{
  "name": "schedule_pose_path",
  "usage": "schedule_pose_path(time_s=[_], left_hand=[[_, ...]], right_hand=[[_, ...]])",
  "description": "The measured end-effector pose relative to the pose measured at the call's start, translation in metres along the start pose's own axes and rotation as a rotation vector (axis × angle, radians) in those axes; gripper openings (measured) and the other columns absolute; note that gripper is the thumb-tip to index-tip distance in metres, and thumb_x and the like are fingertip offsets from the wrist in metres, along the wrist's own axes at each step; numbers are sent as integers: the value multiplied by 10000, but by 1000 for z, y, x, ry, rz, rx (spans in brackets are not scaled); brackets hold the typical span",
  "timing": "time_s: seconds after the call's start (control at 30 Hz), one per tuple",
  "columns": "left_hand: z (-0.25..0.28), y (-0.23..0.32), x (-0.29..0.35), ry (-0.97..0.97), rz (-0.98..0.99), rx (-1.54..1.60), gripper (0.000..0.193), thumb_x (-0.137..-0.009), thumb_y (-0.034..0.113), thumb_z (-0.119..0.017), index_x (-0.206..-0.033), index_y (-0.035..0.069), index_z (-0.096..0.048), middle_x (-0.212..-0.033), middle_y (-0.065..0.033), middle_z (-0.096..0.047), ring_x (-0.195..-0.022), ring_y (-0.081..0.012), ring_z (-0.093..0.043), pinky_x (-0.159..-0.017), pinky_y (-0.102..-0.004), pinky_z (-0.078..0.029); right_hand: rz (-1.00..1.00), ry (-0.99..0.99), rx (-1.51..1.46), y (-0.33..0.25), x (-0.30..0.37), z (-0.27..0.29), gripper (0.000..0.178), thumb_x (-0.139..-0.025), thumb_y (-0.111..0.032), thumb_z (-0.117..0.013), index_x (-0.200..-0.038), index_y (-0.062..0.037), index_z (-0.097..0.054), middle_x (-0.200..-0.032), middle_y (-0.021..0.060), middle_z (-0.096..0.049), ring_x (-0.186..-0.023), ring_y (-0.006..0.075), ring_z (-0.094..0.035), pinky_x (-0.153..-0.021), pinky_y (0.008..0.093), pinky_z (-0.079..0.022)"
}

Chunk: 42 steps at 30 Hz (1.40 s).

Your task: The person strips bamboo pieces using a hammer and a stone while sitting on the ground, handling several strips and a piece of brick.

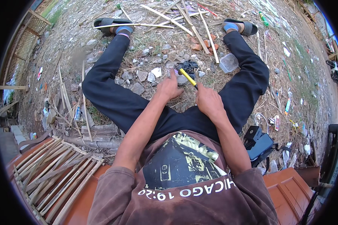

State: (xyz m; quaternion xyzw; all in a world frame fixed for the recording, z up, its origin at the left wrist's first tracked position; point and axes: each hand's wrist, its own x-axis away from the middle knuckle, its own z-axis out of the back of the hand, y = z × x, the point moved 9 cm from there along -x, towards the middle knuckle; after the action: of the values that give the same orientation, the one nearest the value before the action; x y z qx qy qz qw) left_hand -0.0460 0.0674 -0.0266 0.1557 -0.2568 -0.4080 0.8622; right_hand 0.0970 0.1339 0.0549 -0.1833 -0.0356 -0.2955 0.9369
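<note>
A person's right hand [209,100] wraps its fingers around the end of a yellow-and-black hammer [188,77], its head just beside the left hand's [169,89] extended index finger, whose hold one cannot tell; a clear plastic tub [229,63] sits far right on littered ground [58,48]

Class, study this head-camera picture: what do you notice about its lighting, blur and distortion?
In the head view, soft daylight leaves no hard shadows on the ground; the hammer and right hand look fairly clear; a hazy grey smudge blurs a patch at left, cause unclear; and the lattice fence bends along the fisheye's black rim.
</note>
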Motion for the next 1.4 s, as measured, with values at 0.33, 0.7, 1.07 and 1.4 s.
schedule_pose_path(time_s=[0.33, 0.7, 1.07, 1.4], left_hand=[[0, 1, 0, -41, 27, 16, 1118, -758, 345, -774, -1518, -107, -90, -1182, -352, -625, -1119, -457, -620, -957, -491, -507], [-2, -2, -6, 22, -10, -3, 1126, -771, 351, -763, -1523, -113, -64, -1186, -321, -636, -1108, -442, -627, -957, -478, -512], [-4, -3, -9, 69, -39, -33, 1180, -756, 357, -757, -1526, -114, 3, -1064, -342, -663, -1004, -448, -664, -900, -475, -543], [-3, -4, -7, -14, 15, -25, 1193, -755, 365, -762, -1526, -117, 11, -1292, -238, -626, -1201, -410, -588, -1017, -454, -482]], right_hand=[[10, 52, -22, 3, 0, -3, 251, -948, -172, -547, -1151, -23, -559, -845, 254, -682, -802, 466, -663, -737, 577, -512], [-1, 17, -18, -1, 1, 2, 325, -935, -137, -545, -1223, 10, -569, -870, 268, -691, -825, 448, -691, -738, 538, -546], [-5, 25, -28, -3, -3, 3, 235, -915, -108, -540, -1117, 8, -573, -835, 260, -691, -820, 452, -691, -740, 545, -548], [-3, 75, -70, -6, -4, 11, 201, -906, -87, -547, -1079, 12, -565, -826, 269, -685, -818, 457, -687, -733, 559, -540]])
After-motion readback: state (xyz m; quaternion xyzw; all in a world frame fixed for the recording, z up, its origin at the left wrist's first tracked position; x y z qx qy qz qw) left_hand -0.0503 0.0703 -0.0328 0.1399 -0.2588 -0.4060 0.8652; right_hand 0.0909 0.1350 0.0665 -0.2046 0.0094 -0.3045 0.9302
